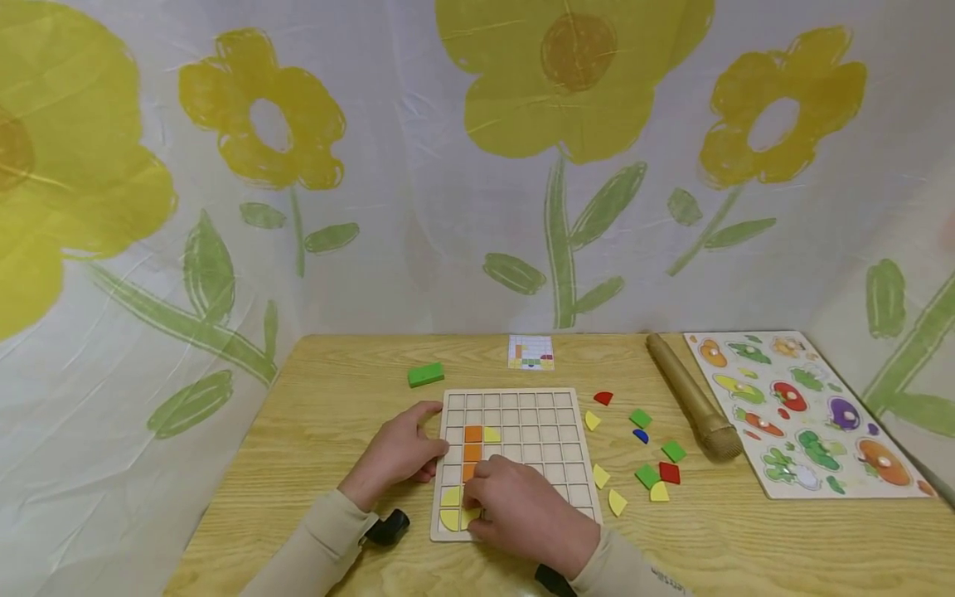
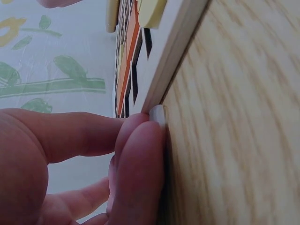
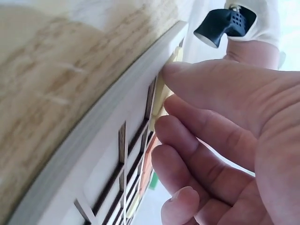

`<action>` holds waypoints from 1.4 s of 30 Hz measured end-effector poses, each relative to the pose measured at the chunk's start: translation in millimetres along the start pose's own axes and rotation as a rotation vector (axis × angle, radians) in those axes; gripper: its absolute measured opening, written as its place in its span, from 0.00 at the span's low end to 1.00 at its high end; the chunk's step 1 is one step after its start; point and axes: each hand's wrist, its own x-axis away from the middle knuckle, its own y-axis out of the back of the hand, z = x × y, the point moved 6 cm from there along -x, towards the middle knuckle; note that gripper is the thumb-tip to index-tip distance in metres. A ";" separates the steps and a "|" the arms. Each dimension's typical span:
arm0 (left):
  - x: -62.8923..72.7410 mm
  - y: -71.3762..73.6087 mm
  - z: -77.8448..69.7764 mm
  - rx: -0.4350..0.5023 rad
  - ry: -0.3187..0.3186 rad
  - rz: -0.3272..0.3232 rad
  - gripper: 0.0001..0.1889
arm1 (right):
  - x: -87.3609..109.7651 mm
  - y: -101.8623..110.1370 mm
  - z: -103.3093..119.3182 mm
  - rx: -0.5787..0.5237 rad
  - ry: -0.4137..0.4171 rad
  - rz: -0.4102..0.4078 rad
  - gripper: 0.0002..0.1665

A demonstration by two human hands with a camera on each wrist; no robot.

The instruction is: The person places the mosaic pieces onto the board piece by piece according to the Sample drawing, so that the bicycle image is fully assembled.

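Note:
A wooden grid board [image 1: 531,431] lies on the table. My left hand [image 1: 399,444] touches its left edge, with the index finger extended along the side; in the left wrist view, fingertips [image 2: 140,136] press at the frame. Over the lower left cells, my right hand [image 1: 525,507] pinches a yellow curved piece [image 1: 467,519] between thumb and index finger, low at the grid. That piece is mostly hidden by the hand. Orange squares [image 1: 473,452] form a column on the board, with a yellow quarter-circle [image 1: 491,434] beside the top one. More yellow pieces [image 1: 449,521] sit in the left column.
Loose green, red, yellow and blue pieces [image 1: 674,451] are scattered right of the board. Beyond them lie a brown microphone-shaped object [image 1: 694,398] and a vegetable puzzle board [image 1: 809,414]. A pattern card [image 1: 531,352] and green block [image 1: 425,375] lie behind the grid.

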 end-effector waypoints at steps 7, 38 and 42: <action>0.5 0.7 -0.3 0.005 -0.003 0.003 0.37 | -0.5 -2.1 0.0 0.002 0.010 -0.009 0.07; -3.0 -0.9 3.9 -0.006 0.035 -0.020 0.38 | 137.8 76.7 -153.0 0.043 -0.404 -0.173 0.12; -3.6 -2.4 2.0 0.000 0.036 -0.018 0.38 | 156.2 79.3 -173.1 0.080 -0.475 -0.197 0.14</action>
